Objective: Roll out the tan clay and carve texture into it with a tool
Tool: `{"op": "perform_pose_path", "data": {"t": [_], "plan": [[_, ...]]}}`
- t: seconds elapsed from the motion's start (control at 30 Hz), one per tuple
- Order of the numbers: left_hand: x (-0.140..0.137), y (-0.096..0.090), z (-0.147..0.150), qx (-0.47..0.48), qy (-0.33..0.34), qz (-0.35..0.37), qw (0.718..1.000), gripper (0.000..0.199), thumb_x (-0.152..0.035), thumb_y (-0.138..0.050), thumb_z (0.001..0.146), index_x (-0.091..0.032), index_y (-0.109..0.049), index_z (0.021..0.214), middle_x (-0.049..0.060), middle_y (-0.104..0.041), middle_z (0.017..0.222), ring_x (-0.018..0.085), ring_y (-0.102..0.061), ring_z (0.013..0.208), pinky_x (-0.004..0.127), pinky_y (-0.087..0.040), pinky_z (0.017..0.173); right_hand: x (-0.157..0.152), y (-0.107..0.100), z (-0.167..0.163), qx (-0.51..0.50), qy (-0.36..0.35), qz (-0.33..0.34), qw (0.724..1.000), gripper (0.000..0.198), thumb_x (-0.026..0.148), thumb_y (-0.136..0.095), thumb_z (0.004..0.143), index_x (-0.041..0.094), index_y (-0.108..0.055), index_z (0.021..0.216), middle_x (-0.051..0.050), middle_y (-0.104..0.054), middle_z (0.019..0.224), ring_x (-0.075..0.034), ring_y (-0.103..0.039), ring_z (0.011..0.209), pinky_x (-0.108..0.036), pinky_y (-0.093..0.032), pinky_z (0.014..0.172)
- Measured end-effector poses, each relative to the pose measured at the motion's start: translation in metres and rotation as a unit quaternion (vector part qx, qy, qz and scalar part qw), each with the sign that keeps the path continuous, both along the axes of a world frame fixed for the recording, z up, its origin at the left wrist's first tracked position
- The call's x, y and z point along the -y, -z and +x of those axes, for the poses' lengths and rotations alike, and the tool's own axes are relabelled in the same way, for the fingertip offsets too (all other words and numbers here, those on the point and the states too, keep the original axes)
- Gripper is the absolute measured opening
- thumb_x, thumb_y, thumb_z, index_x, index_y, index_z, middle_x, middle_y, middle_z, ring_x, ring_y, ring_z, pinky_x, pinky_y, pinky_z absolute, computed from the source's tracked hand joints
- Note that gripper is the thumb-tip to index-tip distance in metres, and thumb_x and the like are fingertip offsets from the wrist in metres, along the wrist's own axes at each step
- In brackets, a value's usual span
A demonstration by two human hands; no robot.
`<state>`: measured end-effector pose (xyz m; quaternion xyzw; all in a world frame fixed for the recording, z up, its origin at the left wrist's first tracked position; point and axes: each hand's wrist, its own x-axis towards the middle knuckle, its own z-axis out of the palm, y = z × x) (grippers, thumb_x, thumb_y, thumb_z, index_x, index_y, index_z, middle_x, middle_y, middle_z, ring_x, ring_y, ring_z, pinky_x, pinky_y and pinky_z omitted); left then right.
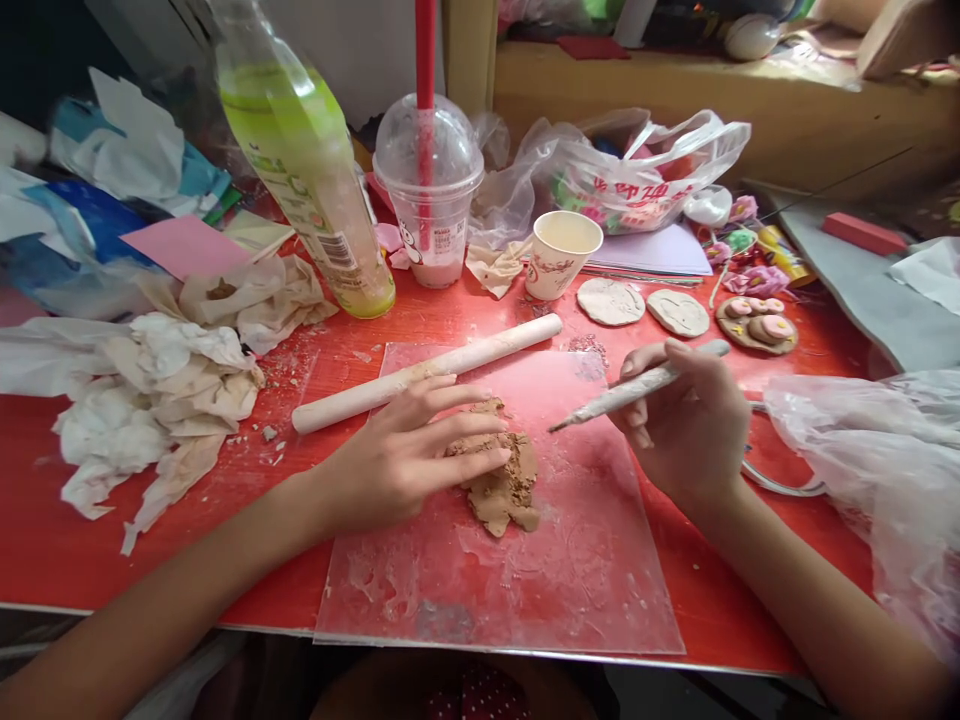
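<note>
A flattened, ragged piece of brown clay [499,495] lies on a clear plastic sheet [480,600]. Over its upper left part rests my left hand [409,450], palm down with fingers stretched out. My right hand [690,420] is closed round a pen-like tool [637,390] with a pale, clay-smeared shaft and a dark pointed tip. That tip hangs to the right of the clay, apart from it. A pale rolling pin [427,372] lies slantwise across the sheet's far edge, just beyond my left hand.
Crumpled tissues [165,390] lie at left. Behind stand a green-topped bottle [300,150], a domed plastic cup [429,200] and a paper cup [562,253]. Pale clay discs [611,301] and a decorated disc [757,325] sit at back right. A plastic bag [885,470] lies at right.
</note>
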<state>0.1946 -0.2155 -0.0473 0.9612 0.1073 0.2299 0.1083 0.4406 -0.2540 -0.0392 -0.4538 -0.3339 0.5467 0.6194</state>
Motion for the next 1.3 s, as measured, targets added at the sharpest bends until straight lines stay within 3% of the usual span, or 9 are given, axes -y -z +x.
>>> {"op": "perform_pose_path", "data": {"t": [0.23,0.4,0.6,0.73,0.87,1.07,1.3], "plan": [[0.002,0.011,0.002,-0.001,-0.036,0.067,0.997,0.024,-0.017,-0.051,0.086,-0.023,-0.057,0.109,0.005,-0.053,0.12,0.022,-0.034,0.124,0.052,-0.027,0.104,0.005,0.001,-0.009,0.033,-0.056,-0.059,0.996,0.02,0.034,-0.064,0.07,0.02,-0.055,0.057,0.004,-0.048,0.041,-0.006,-0.037,0.029,-0.018,-0.02,0.026],[0.004,0.012,0.005,0.005,-0.037,0.053,0.998,0.023,-0.013,-0.046,0.088,-0.02,-0.058,0.106,0.005,-0.058,0.114,0.022,-0.038,0.122,0.05,-0.029,0.104,0.011,0.009,-0.018,0.105,-0.082,-0.087,0.987,0.029,0.031,-0.061,0.076,0.019,-0.046,0.054,0.005,-0.048,0.038,-0.006,-0.035,0.025,-0.016,-0.019,0.023],[0.008,0.01,0.001,0.048,-0.063,0.065,0.995,0.022,-0.014,-0.047,0.087,-0.018,-0.059,0.105,0.003,-0.058,0.115,0.018,-0.042,0.119,0.04,-0.033,0.104,0.012,0.016,-0.023,0.137,-0.056,-0.091,0.985,0.031,0.028,-0.058,0.08,0.019,-0.042,0.055,0.006,-0.048,0.038,-0.005,-0.034,0.024,-0.015,-0.021,0.023],[0.01,0.008,0.0,0.049,-0.027,0.096,0.994,0.014,-0.015,-0.054,0.084,-0.018,-0.062,0.095,0.001,-0.062,0.109,0.015,-0.044,0.116,0.034,-0.037,0.101,0.015,0.019,-0.024,0.165,-0.033,-0.085,0.982,0.03,0.028,-0.058,0.08,0.018,-0.045,0.055,0.006,-0.045,0.038,-0.004,-0.034,0.027,-0.015,-0.023,0.026],[0.01,0.008,0.001,0.055,-0.033,0.074,0.995,0.014,-0.014,-0.052,0.084,-0.018,-0.061,0.093,0.001,-0.064,0.104,0.015,-0.048,0.113,0.034,-0.039,0.098,0.017,0.02,-0.024,0.178,-0.017,-0.083,0.98,0.028,0.028,-0.059,0.079,0.018,-0.047,0.055,0.006,-0.042,0.038,-0.004,-0.034,0.029,-0.016,-0.023,0.027],[0.009,0.01,0.001,0.071,-0.03,0.071,0.995,0.011,-0.013,-0.055,0.082,-0.019,-0.061,0.09,-0.001,-0.064,0.1,0.014,-0.049,0.11,0.033,-0.039,0.099,0.011,0.017,-0.023,0.064,0.016,-0.108,0.992,0.027,0.023,-0.057,0.076,0.02,-0.043,0.053,0.006,-0.043,0.039,-0.005,-0.031,0.027,-0.017,-0.018,0.023],[0.008,0.011,0.0,0.075,-0.031,0.047,0.996,0.013,-0.013,-0.049,0.085,-0.02,-0.059,0.088,-0.001,-0.063,0.097,0.014,-0.05,0.106,0.034,-0.04,0.096,0.018,0.018,-0.028,0.128,0.012,-0.081,0.988,0.03,0.026,-0.059,0.078,0.02,-0.044,0.053,0.005,-0.046,0.041,-0.006,-0.036,0.03,-0.017,-0.024,0.024]]}}
